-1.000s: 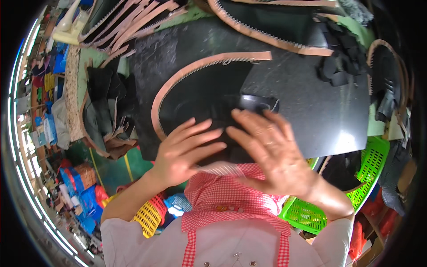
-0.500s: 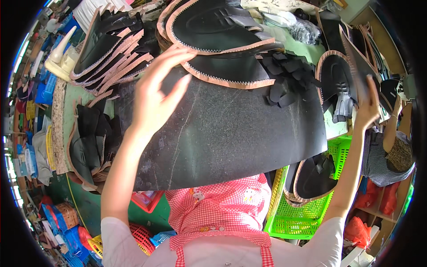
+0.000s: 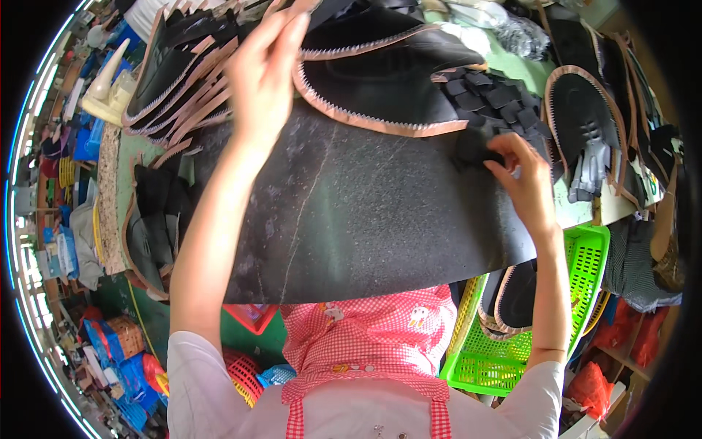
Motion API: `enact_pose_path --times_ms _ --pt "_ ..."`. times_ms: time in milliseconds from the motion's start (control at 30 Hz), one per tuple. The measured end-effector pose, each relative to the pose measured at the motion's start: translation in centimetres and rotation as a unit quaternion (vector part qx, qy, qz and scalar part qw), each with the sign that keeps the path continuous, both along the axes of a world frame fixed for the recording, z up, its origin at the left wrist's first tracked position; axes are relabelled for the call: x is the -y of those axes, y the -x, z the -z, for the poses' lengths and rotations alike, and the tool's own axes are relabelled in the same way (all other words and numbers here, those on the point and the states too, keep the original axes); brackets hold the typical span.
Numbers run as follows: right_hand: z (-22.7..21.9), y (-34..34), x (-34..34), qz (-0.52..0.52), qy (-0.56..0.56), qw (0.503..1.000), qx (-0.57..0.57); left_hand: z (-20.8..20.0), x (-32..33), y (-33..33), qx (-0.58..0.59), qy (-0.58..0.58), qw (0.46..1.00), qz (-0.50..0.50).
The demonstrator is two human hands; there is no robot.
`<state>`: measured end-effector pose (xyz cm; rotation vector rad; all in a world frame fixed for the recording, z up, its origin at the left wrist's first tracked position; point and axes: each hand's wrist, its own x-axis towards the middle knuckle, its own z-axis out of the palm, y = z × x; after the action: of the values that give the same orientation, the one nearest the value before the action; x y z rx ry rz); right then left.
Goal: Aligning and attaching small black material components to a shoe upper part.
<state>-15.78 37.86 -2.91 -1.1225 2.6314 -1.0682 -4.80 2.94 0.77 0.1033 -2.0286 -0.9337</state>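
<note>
My left hand [image 3: 267,77] is raised at the far edge of the black work mat [image 3: 351,212], its fingers closed on the edge of a black shoe upper [image 3: 365,33]. That upper has a tan, zigzag-stitched border. Just nearer, another black upper [image 3: 380,80] with the same border lies flat on the mat. On the right, my right hand [image 3: 523,183] pinches a small black patch [image 3: 475,148] at the near side of a heap of similar black patches [image 3: 497,102]. The fingers partly hide that patch.
Stacked black uppers [image 3: 175,80] stand at the far left, and more pieces [image 3: 153,219] sit at the mat's left. Another upper [image 3: 585,124] lies at the right. Below it is a green basket [image 3: 578,293] holding uppers. Someone else's arm [image 3: 665,219] shows at the far right.
My right hand has moved from the upper at the right to the black patches. My left hand has risen and closed on the upper's edge, which has shifted away.
</note>
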Motion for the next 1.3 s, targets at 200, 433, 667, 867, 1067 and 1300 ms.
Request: enact_pose_path --times_ms 200,433,667,867,1067,1300 --pt "-0.8 -1.4 -2.7 0.052 0.058 0.996 0.045 -1.5 -2.7 -17.5 0.249 0.253 0.900 0.254" --pt "-2.3 -8.9 0.7 -0.045 0.125 0.902 0.411 -1.5 -5.7 -19.6 0.386 0.050 0.890 0.237" --pt "-1.8 -11.3 5.0 -0.125 0.069 0.964 0.223 0.5 -10.2 -13.4 0.415 -0.243 0.851 0.213" --pt "0.8 -10.7 4.3 -0.130 0.019 0.991 0.010 1.3 -10.3 -11.9 0.507 -0.306 0.786 0.179" --pt "1.1 -10.7 4.3 -0.119 0.022 0.992 0.017 2.2 -10.5 -11.4 0.525 -0.312 0.776 0.157" --pt "1.3 -10.7 4.2 -0.119 0.029 0.992 0.012 1.9 -10.7 -11.1 0.538 -0.298 0.774 0.150"
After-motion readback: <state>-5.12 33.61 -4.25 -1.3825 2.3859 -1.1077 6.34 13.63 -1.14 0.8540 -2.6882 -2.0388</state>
